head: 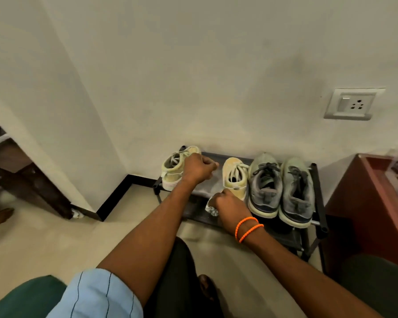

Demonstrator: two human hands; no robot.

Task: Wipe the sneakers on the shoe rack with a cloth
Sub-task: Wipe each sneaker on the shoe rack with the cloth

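Shoe rack (318,193) holding four sneakers (263,184), right hand (231,208) gripping cloth (211,208)

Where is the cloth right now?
The cloth is bunched in the right hand at the shoe rack's front edge, just before the yellow sneaker.

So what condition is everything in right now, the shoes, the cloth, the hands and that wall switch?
Left yellow sneaker: upright on the shoe rack, laced, left hand curled against its side.
Right yellow sneaker: upright on the rack, laced, set apart from its mate.
Grey sneakers: side by side, laced, looking dusty.
Cloth: crumpled, held in the right hand.
Wall socket: nothing plugged in; switch position unclear.
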